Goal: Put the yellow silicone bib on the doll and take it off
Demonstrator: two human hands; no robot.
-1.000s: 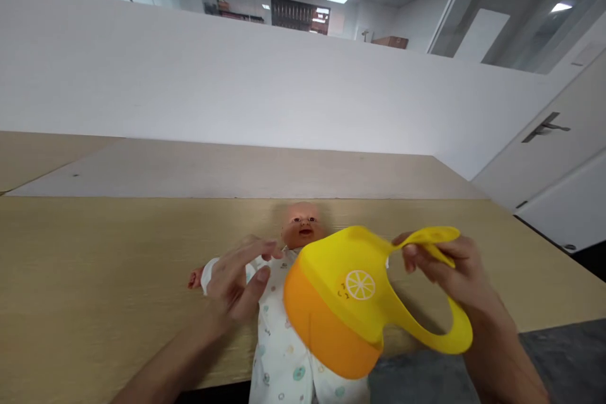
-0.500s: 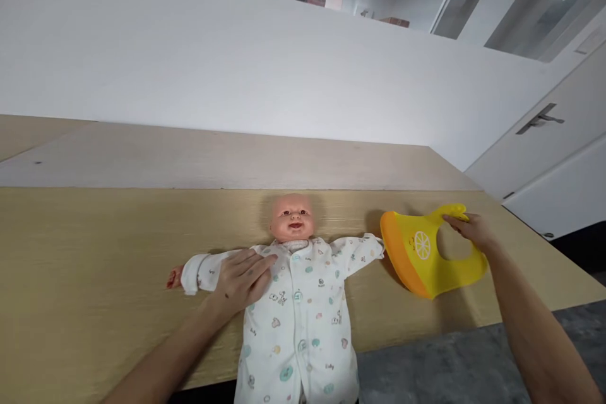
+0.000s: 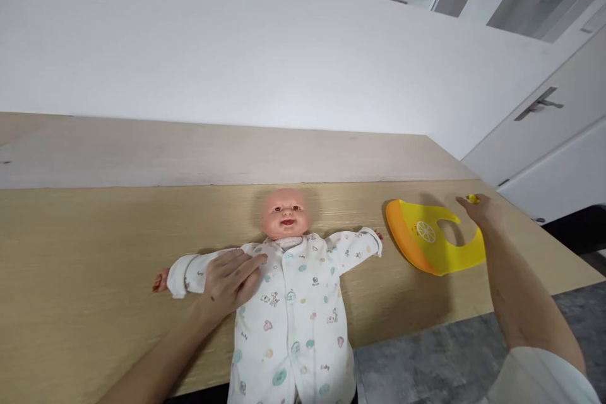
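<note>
A baby doll (image 3: 285,214) lies face up in a white printed sleepsuit (image 3: 296,328), both arms spread. My left hand (image 3: 233,278) rests open on the doll's chest, beside its shoulder. To the right, a yellow silicone bib (image 3: 452,259) with an orange pocket edge and a citrus-slice print lies on the table. My right hand (image 3: 481,209) is at the bib's upper right, fingers closed on a small yellow piece that looks like its neck strap. My hand and forearm hide where that piece joins the bib.
The wooden table (image 3: 95,252) has a pale raised strip along its back, against a white wall (image 3: 237,63). A door with a metal handle (image 3: 540,104) stands at the right. Grey floor (image 3: 416,353) shows below the table's front edge.
The bib, tilted up half a second ago, has come down flatter onto the table. My right hand has moved from one strap toward the bib's far right side. My left hand stays on the doll.
</note>
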